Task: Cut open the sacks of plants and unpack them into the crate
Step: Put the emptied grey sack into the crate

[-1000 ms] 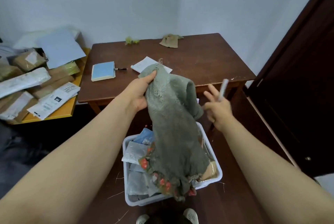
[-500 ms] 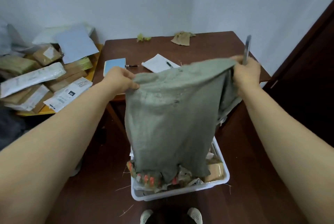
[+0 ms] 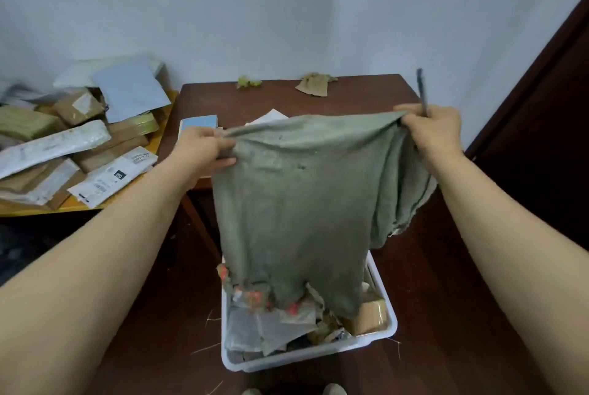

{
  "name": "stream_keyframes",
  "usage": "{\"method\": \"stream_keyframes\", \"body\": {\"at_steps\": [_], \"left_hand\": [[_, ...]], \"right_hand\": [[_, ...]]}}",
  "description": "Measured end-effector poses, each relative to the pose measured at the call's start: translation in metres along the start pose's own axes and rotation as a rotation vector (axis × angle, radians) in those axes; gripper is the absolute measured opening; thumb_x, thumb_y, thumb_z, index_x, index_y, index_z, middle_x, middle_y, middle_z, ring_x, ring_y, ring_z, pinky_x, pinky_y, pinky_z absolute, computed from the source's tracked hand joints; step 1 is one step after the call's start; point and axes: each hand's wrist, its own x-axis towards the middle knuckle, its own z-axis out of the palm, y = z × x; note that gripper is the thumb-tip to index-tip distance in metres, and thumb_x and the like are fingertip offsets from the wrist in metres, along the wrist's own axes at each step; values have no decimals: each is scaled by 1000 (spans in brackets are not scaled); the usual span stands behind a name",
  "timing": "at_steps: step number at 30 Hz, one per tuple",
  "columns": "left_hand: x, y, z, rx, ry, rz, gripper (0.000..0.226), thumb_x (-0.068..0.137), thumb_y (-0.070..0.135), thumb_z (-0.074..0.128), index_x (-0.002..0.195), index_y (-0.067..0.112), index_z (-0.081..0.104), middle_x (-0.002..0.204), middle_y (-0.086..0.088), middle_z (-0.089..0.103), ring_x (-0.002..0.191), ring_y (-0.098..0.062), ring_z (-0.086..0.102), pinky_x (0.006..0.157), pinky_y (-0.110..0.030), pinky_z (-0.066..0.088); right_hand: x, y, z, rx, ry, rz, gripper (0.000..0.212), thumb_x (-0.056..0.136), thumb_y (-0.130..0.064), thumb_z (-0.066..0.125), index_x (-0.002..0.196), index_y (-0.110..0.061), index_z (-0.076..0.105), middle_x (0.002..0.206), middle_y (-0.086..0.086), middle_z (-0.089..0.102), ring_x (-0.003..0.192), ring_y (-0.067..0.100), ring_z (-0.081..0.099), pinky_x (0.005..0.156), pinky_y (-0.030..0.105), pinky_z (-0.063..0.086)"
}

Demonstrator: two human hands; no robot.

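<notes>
A grey-green cloth sack (image 3: 299, 203) hangs upside down over a white plastic crate (image 3: 318, 355) on the floor. My left hand (image 3: 204, 147) grips the sack's upper left corner. My right hand (image 3: 435, 130) grips the upper right corner and also holds a thin grey cutter (image 3: 422, 92) that points upward. The sack's lower edge, with red-orange stitching (image 3: 255, 297), rests in the crate. Inside the crate lie several packets, a brown taped parcel (image 3: 371, 315) and crumpled bags.
A dark wooden table (image 3: 350, 98) stands behind the crate, with a blue pad (image 3: 197, 123), white paper and scraps on it. A yellow table (image 3: 95, 203) at the left holds several parcels and mailers. A dark door (image 3: 548, 139) is at the right. My shoes show at the bottom edge.
One second ago only my left hand held the bunched sack. Since then my right hand took the other corner and both hands lifted and spread the sack over the crate.
</notes>
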Motion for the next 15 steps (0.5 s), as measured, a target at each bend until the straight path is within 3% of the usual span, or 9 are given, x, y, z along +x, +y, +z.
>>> {"method": "stream_keyframes", "body": {"at_steps": [2,5,9,12,15], "left_hand": [[1,1,3,-203,-84,7,11,91,4,57,84,11,61,92,-6,66,85,-13,65,68,-22,59],[0,-12,10,0,-39,-31,10,89,3,61,94,10,66,98,-9,65,94,-19,64,64,-19,58],[6,18,17,-338,6,146,16,90,0,55,97,9,66,94,-6,66,82,-12,66,66,-21,56],[-1,6,28,-84,68,129,11,92,2,54,98,3,64,83,-4,62,78,-12,63,70,-22,56],[-14,-16,42,4,-8,81,16,89,-2,56,89,10,67,84,-3,64,90,-17,62,87,-30,54]], "right_hand": [[4,-7,-1,-10,-12,-54,15,80,-8,63,78,-20,71,77,-5,66,71,3,60,73,20,50],[-8,-3,-5,-162,-69,61,21,78,-13,71,61,-21,61,65,-2,58,71,17,59,70,30,49],[9,-33,-3,221,93,42,22,76,-8,66,59,-21,60,60,-3,56,56,9,54,52,20,44],[-2,-23,8,122,-36,211,16,76,-14,66,62,-14,59,60,2,56,48,11,52,51,26,45],[-18,-25,17,50,-186,368,20,86,-14,58,67,-18,52,52,0,39,37,11,31,39,17,26]]}}
